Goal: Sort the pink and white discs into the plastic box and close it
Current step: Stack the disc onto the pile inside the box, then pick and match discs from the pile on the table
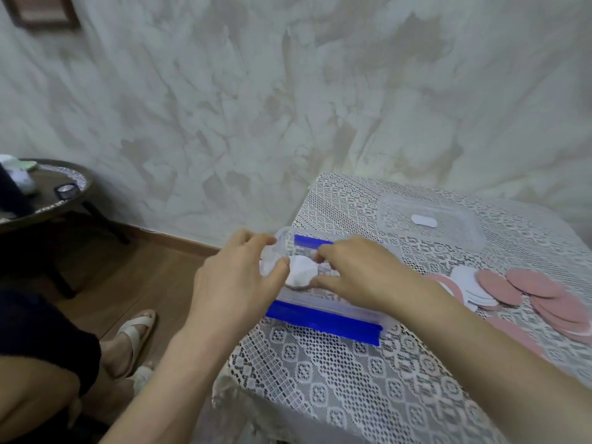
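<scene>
A clear plastic box (323,318) with blue clip flaps sits open at the table's left edge. Over it, a white disc (301,271) is held between my left hand (235,283) and my right hand (355,272); the left thumb and the right fingertips pinch its opposite edges. My hands hide most of the box's inside. Several pink discs (541,298) and white discs (469,285) lie overlapped on the cloth to the right. The clear lid (426,221) lies apart at the back.
A white lace cloth (336,376) covers the table, which stands against a patterned wall. At the left there is a wooden floor, a dark round side table (48,193) with small items, and a seated person's sandalled feet (131,341).
</scene>
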`<action>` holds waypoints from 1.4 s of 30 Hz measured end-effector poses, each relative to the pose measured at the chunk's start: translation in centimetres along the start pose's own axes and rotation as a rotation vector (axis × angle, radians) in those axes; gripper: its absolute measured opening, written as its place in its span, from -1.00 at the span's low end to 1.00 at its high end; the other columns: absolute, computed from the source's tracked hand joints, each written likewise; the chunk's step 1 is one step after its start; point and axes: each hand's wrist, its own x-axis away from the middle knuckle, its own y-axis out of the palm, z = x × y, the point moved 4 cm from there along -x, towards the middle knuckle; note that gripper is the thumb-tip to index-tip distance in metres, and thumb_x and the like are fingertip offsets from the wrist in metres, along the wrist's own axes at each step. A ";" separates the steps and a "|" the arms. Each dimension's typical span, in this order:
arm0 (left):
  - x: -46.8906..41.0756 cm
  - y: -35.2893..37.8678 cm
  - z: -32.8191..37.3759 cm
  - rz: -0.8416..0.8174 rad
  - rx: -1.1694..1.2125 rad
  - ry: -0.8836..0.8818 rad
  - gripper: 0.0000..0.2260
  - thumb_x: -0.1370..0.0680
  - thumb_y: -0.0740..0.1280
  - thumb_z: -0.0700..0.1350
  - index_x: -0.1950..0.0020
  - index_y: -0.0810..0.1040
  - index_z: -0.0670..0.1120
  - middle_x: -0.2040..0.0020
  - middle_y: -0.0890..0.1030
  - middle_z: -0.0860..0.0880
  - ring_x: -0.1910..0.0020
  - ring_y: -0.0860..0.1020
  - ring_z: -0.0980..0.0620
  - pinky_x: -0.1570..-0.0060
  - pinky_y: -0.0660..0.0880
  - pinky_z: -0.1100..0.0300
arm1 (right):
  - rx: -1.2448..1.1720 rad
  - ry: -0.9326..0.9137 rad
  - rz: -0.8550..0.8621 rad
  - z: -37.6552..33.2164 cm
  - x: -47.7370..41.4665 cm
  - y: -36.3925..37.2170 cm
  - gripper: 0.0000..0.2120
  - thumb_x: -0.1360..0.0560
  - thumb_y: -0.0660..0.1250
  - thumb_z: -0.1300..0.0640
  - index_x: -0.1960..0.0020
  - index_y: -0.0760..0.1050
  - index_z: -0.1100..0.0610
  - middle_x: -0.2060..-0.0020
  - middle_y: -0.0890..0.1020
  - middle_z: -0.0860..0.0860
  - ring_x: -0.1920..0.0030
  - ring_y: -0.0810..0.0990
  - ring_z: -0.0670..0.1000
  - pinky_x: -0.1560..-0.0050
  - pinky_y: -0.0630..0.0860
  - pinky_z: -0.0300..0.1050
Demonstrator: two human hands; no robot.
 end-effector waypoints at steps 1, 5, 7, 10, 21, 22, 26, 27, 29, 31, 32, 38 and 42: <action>-0.1 -0.1 0.9 0.006 -0.040 0.026 -0.63 -0.56 0.19 0.27 -0.30 0.50 0.18 -0.21 0.50 0.17 -0.01 0.62 -0.01 0.11 0.53 0.06 | 0.035 -0.002 0.028 0.2 0.7 -0.5 -0.51 -0.54 0.29 -0.32 -0.30 0.53 -0.02 -0.08 0.65 -0.02 -0.16 0.53 0.08 -0.03 0.53 0.04; -0.4 1.1 4.8 -0.002 -0.167 0.149 -0.67 -0.59 0.21 0.19 -0.27 0.52 0.07 -0.14 0.52 0.05 0.01 0.59 -0.07 0.19 0.44 0.09 | 0.165 0.014 0.128 1.7 3.9 -2.4 -0.68 -0.63 0.23 -0.16 -0.22 0.50 0.04 -0.06 0.61 0.01 -0.15 0.49 0.10 0.03 0.52 0.02; -0.6 1.9 6.7 0.004 -0.194 0.202 -0.67 -0.60 0.22 0.17 -0.26 0.53 0.03 -0.12 0.53 0.02 0.00 0.59 -0.08 0.19 0.45 0.08 | 0.194 0.040 0.165 2.9 5.8 -3.2 -0.71 -0.64 0.20 -0.14 -0.21 0.48 0.04 -0.06 0.59 0.01 -0.13 0.49 0.11 0.10 0.45 -0.01; -0.9 3.0 10.0 -0.012 -0.199 0.260 -0.67 -0.60 0.19 0.16 -0.25 0.52 0.02 -0.12 0.52 0.02 -0.03 0.57 -0.06 0.15 0.50 0.06 | 0.203 0.108 0.196 5.1 8.8 -4.5 -0.67 -0.65 0.15 -0.19 -0.22 0.46 0.02 -0.08 0.58 0.01 -0.14 0.48 0.12 0.13 0.39 -0.02; 3.0 9.3 23.6 -0.090 -0.160 0.516 -0.68 -0.64 0.13 0.11 -0.29 0.46 0.00 -0.18 0.48 0.00 -0.11 0.53 -0.08 0.13 0.45 0.06 | 0.146 0.385 0.160 14.5 18.2 -3.4 -0.68 -0.62 0.19 -0.18 -0.27 0.43 -0.02 -0.14 0.55 -0.01 -0.23 0.46 0.11 -0.02 0.47 0.01; 3.2 10.3 24.0 -0.119 -0.166 0.505 -0.67 -0.64 0.12 0.12 -0.29 0.46 0.00 -0.19 0.48 -0.02 -0.12 0.53 -0.09 0.09 0.46 0.05 | 0.126 0.402 0.153 15.1 18.9 -3.0 -0.68 -0.63 0.20 -0.17 -0.28 0.42 -0.02 -0.15 0.55 -0.01 -0.24 0.46 0.11 -0.03 0.48 0.01; 3.9 13.7 24.1 -0.220 -0.228 0.434 -0.63 -0.63 0.13 0.14 -0.31 0.43 -0.05 -0.24 0.51 -0.07 -0.17 0.51 -0.14 -0.04 0.46 0.02 | 0.058 0.462 0.103 16.7 21.1 -0.5 -0.69 -0.63 0.19 -0.13 -0.29 0.42 -0.01 -0.15 0.53 0.01 -0.21 0.49 0.11 0.04 0.41 -0.02; 4.1 14.1 23.9 -0.209 -0.223 0.420 -0.64 -0.62 0.15 0.12 -0.30 0.43 -0.06 -0.22 0.52 -0.09 -0.15 0.51 -0.15 -0.02 0.45 0.02 | 0.030 0.469 0.079 16.9 21.5 0.3 -0.71 -0.63 0.20 -0.13 -0.26 0.43 -0.01 -0.14 0.52 0.00 -0.20 0.49 0.10 0.05 0.39 -0.02; 4.3 14.8 23.6 -0.192 -0.179 0.432 -0.65 -0.57 0.25 0.08 -0.24 0.49 -0.11 -0.14 0.58 -0.12 -0.04 0.54 -0.19 0.09 0.47 0.00 | -0.060 0.481 0.052 17.2 21.9 1.4 -0.72 -0.61 0.23 -0.18 -0.20 0.46 -0.03 -0.09 0.50 -0.05 -0.15 0.49 0.05 0.03 0.41 -0.03; 4.6 15.2 23.3 -0.147 -0.161 0.471 -0.70 -0.51 0.34 0.03 -0.14 0.55 -0.13 -0.04 0.62 -0.12 0.09 0.54 -0.19 0.21 0.46 0.01 | -0.117 0.488 0.065 17.7 22.0 1.9 -0.70 -0.58 0.26 -0.23 -0.17 0.48 -0.06 -0.05 0.49 -0.10 -0.11 0.48 0.00 -0.04 0.49 -0.03; 4.7 15.3 23.1 -0.125 -0.161 0.481 -0.72 -0.51 0.35 0.03 -0.12 0.56 -0.11 -0.02 0.63 -0.10 0.11 0.54 -0.17 0.25 0.42 0.03 | -0.128 0.490 0.067 17.9 21.9 2.1 -0.68 -0.56 0.27 -0.25 -0.17 0.48 -0.07 -0.03 0.49 -0.11 -0.10 0.49 0.00 -0.06 0.51 0.00; 6.3 13.8 23.1 -0.137 -0.132 0.489 -0.76 -0.59 0.20 0.11 -0.16 0.50 0.03 -0.08 0.59 0.09 0.17 0.59 -0.04 0.36 0.27 0.15 | -0.280 0.537 0.056 18.8 21.3 2.3 -0.58 -0.48 0.40 -0.23 -0.23 0.49 -0.03 -0.06 0.48 -0.11 -0.06 0.55 0.00 -0.05 0.53 0.04; 7.0 13.5 22.9 -0.193 -0.042 0.528 -0.68 -0.61 0.21 0.13 -0.32 0.49 0.08 -0.33 0.54 0.11 0.16 0.68 -0.07 0.32 0.56 0.06 | -0.429 0.632 0.106 19.1 21.0 2.1 -0.69 -0.47 0.47 -0.10 -0.01 0.37 -0.05 0.07 0.54 -0.12 0.11 0.55 -0.04 0.15 0.46 -0.04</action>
